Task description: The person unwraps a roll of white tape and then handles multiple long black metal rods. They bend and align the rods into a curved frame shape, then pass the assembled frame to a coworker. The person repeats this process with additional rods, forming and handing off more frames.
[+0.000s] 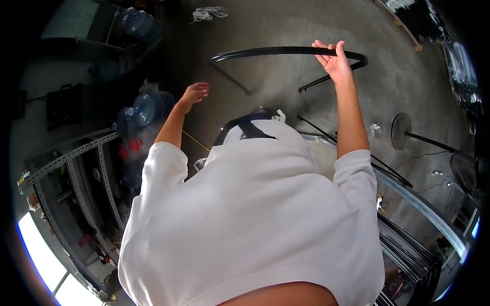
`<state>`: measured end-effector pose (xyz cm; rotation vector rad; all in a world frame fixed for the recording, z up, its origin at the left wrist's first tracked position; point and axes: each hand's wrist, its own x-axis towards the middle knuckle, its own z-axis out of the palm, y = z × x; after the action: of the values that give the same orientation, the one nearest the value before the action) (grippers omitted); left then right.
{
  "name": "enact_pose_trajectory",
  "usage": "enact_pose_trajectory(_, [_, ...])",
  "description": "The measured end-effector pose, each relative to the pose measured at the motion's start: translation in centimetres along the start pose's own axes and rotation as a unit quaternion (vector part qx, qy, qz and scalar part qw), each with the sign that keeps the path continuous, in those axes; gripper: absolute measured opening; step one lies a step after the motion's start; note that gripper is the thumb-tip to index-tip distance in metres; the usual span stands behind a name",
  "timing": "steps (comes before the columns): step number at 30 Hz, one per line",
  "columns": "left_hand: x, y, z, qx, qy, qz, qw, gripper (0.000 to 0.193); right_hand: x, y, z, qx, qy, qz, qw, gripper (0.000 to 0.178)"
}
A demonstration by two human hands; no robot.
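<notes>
A black bent tube frame (275, 50) spans the floor ahead of me, a long curved bar with a thinner leg angling down at each end. My right hand (337, 65) is at the bar's right part, with the tube lying between the thumb and the fingers. Those fingers are fairly straight, their tips showing beyond the tube. Apart from the frame, off its left end, my left hand (196, 94) hangs in the air. Its fingers are slightly bent and a little blurred, and nothing shows in them.
Large blue water bottles (145, 108) stand at the left, above a perforated metal rack (76, 158). Clear plastic wrap (208, 14) lies on the far floor. To the right are a round-based stand (401, 131), a curved metal rail (423, 201) and stacked black tubes (408, 247).
</notes>
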<state>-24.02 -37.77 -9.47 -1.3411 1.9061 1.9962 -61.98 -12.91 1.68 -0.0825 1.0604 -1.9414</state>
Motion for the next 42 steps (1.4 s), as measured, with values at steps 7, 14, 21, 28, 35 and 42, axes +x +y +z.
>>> enact_pose_trajectory(7, [-2.6, -7.2, 1.3, -0.088, 0.021, -0.186, 0.978, 0.019, 0.1, 0.0, -0.2, 0.012, -0.005, 0.011, 1.0, 0.041])
enact_pose_trajectory(14, [-1.2, -4.5, 0.0, -0.123, 0.023, -0.061, 0.99, 0.022, 0.1, -0.1, -0.3, -0.003, -0.012, 0.01, 1.0, 0.041])
enact_pose_trajectory(21, [0.5, 4.7, -0.4, 0.024, 0.026, 0.158, 0.987, 0.028, 0.0, -0.3, -0.1, -0.018, -0.004, 0.019, 1.0, 0.041])
enact_pose_trajectory(28, [-0.5, 14.0, 3.7, 0.061, 0.002, 0.321, 0.945, 0.042, 0.0, 0.0, -0.9, 0.009, -0.03, 0.034, 0.999, 0.04])
enact_pose_trajectory(35, [-0.8, 15.2, 3.6, 0.036, -0.053, 0.284, 0.957, 0.049, -0.2, -0.2, 0.0, -0.014, 0.021, 0.03, 0.999, 0.04])
enact_pose_trajectory(42, [-1.0, 13.8, 0.7, 0.011, 0.0, 0.299, 0.954, 0.041, -0.1, -0.2, -0.2, -0.033, 0.024, 0.026, 0.999, 0.04])
